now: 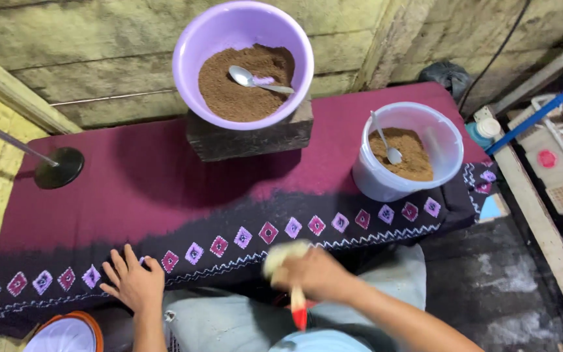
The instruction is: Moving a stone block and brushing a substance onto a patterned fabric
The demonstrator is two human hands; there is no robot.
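Left hand [133,283] is laid flat, fingers [113,264] spread, on patterned cloth [164,195]; right hand [314,274] is clamped on a red-handled brush [299,311].

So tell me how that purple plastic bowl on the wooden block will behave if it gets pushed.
The purple plastic bowl looks fairly heavy, being well filled with brown powder. It overhangs the small wooden block, so a push could probably tip it. The spoon would likely shift.
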